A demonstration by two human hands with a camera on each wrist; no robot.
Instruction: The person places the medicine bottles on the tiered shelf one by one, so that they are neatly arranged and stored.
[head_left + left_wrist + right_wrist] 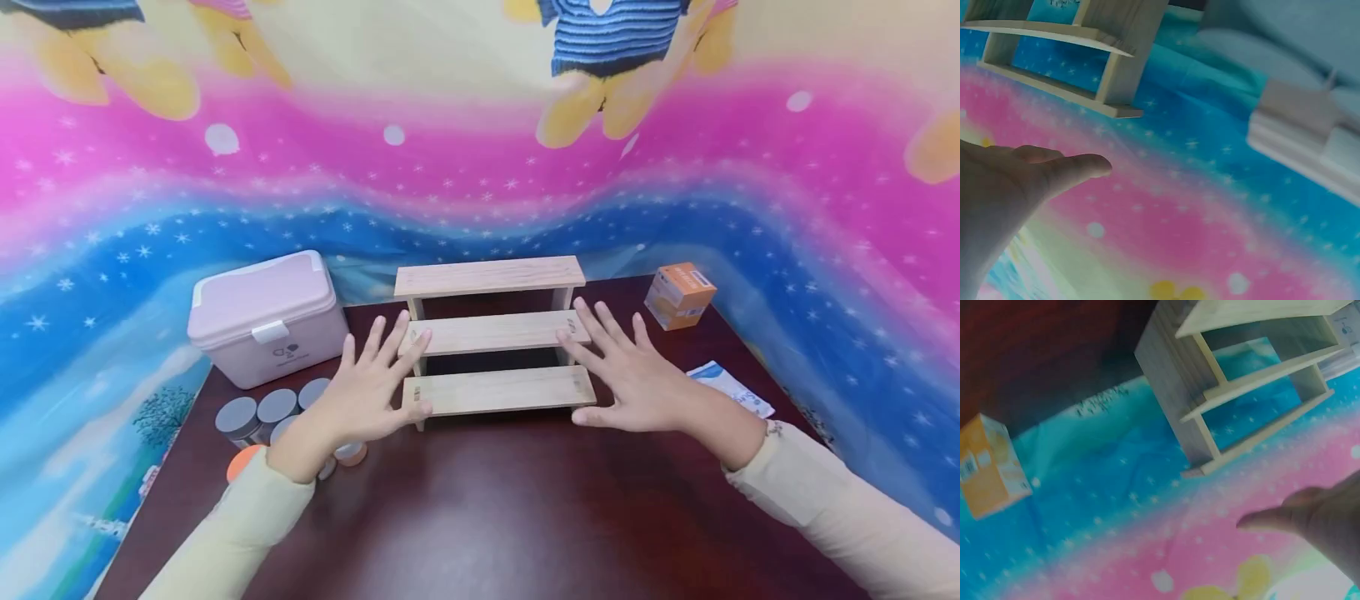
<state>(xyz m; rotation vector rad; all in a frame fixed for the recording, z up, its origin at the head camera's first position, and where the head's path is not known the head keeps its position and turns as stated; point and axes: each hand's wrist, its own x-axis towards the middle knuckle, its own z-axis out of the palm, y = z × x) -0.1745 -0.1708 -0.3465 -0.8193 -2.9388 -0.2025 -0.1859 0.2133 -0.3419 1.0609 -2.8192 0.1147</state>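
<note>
In the head view a three-tier wooden shelf point(491, 333) stands on the dark table. My left hand point(367, 387), fingers spread, is at its left end, and my right hand point(630, 375), fingers spread too, at its right end. Neither hand holds anything; whether the fingertips touch the boards I cannot tell. In the left wrist view my left hand point(1016, 181) shows its thumb extended, apart from the shelf point(1125, 69). The right wrist view has my right hand point(1316, 519) with the thumb out, below the shelf point(1179, 394).
A pink lidded box point(262, 317) stands at the back left, with several grey-lidded jars point(238, 419) and an orange lid point(243, 462) before it. At the right are an orange box point(678, 296) and a white-blue packet point(731, 388). Patterned cloth point(480, 175) hangs behind.
</note>
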